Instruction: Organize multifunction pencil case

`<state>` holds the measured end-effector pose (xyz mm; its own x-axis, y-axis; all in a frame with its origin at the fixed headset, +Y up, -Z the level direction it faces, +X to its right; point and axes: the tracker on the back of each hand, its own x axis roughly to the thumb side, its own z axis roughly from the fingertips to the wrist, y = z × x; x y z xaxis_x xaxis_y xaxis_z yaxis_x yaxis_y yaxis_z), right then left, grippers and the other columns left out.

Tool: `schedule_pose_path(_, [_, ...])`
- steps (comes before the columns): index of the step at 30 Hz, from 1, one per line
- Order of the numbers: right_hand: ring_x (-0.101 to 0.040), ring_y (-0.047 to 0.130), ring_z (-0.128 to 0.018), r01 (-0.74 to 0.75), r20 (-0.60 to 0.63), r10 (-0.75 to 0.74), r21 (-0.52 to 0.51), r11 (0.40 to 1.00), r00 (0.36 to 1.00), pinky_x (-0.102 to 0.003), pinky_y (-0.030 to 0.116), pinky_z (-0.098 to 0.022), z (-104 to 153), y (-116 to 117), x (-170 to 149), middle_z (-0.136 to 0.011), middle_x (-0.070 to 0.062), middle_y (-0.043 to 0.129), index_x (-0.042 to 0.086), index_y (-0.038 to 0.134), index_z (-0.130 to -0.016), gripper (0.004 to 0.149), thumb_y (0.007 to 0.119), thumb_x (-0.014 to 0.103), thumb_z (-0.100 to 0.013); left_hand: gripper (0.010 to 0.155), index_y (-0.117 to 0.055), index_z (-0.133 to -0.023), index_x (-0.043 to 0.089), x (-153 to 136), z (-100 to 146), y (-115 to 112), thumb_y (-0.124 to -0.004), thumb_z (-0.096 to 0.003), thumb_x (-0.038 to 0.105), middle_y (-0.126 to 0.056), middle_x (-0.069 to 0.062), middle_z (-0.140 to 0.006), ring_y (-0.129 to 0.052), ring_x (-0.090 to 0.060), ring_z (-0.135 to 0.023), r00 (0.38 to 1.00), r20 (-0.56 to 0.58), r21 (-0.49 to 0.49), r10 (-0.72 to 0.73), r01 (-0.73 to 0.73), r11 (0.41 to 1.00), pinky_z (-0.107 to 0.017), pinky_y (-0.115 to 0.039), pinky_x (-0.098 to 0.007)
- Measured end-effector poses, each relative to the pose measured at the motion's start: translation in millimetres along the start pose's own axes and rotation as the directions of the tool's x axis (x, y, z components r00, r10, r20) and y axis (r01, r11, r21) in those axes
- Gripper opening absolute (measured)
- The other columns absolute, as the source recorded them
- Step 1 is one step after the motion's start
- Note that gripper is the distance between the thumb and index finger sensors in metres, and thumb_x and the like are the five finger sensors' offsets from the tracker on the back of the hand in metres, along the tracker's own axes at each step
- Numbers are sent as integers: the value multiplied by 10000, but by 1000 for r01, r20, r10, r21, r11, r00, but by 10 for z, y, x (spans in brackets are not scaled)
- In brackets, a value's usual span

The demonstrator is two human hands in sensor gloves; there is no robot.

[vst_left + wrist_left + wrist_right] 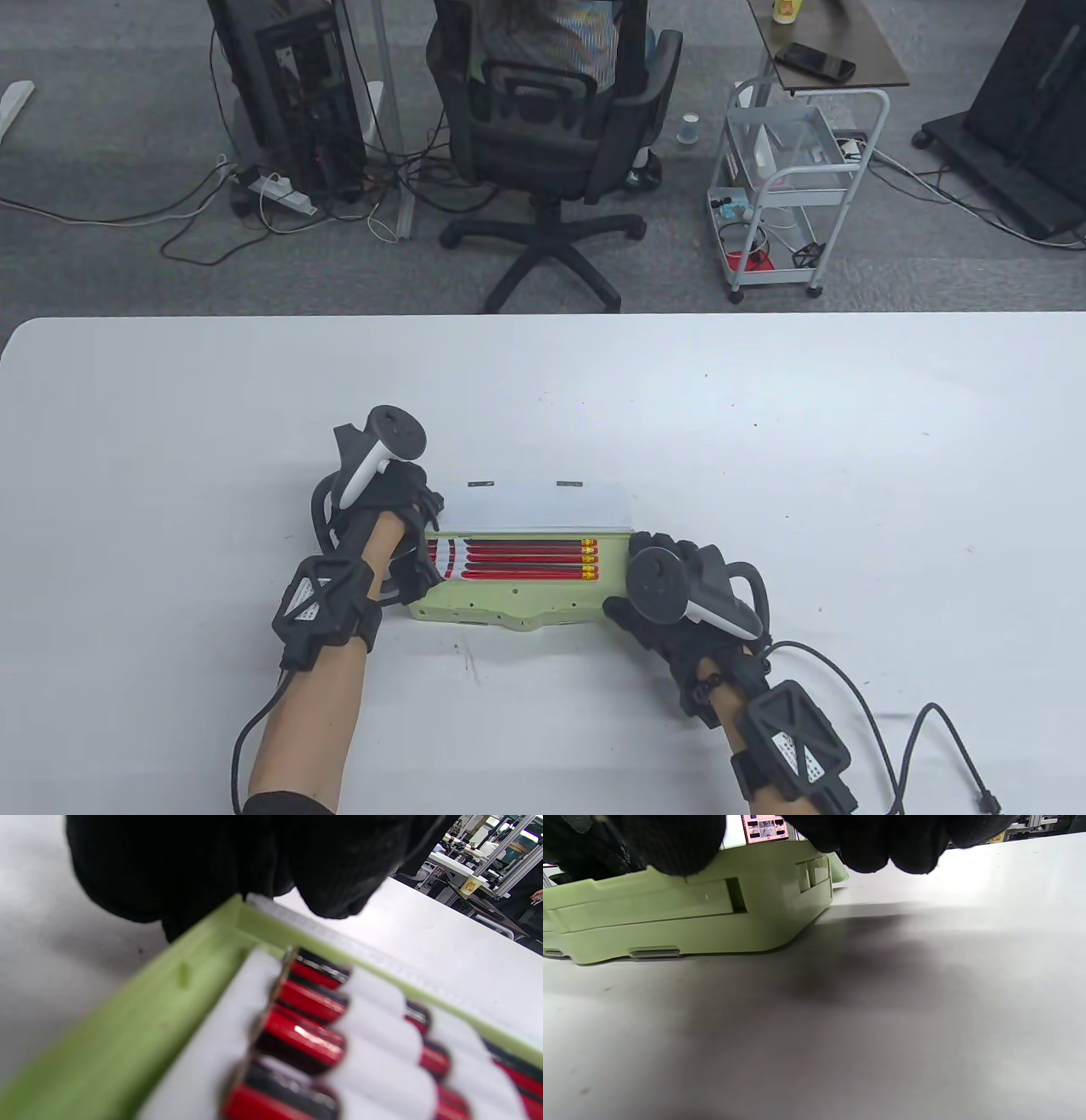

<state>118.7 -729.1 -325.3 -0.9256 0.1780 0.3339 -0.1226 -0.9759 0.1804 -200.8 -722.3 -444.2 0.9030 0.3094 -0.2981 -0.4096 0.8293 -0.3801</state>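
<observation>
Both hands bracket the green pencil case (475,598): the left hand (399,518) has its fingers curled over the case's left end, and the right hand (657,586) cups the right end, fingertips (874,853) on the rim. The case lies open near the front of the white surface (764,441), long axis running left to right between them, red pencils (526,560) lined up inside, lid (534,508) propped behind. Neither hand is nearer.

Green pencil case (475,601) laid open flat on surface, white lid (536,508) raised; red pencils (526,560) held in white loops.
</observation>
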Motion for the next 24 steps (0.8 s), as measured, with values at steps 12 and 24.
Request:
schedule_pose_path(12, [-638, 635, -927, -29, -2, 29, -8, 1000, 1000, -725, 574, -671, 0, -11, 26, -1069, -380, 546, -82, 491, -1096, 865, 684, 520, -505, 775, -539, -1098, 202, -168, 273, 246, -798, -435, 508, -914, -141, -912, -1000, -343, -700, 954, 206, 25, 218, -228, 973, -510, -827, -554])
schedule_pose_path(24, [-614, 681, -919, -32, -10, 31, -48, 998, 999, -714, 600, -667, 9, -18, 19, -1059, -348, 606, -62, 541, -1083, 860, 708, 531, -483, 655, -765, -980, 200, -465, 769, 240, -718, -438, 566, -858, -160, -1012, -903, -439, -858, 857, 415, -28, 306, -324, 946, -594, -739, -637])
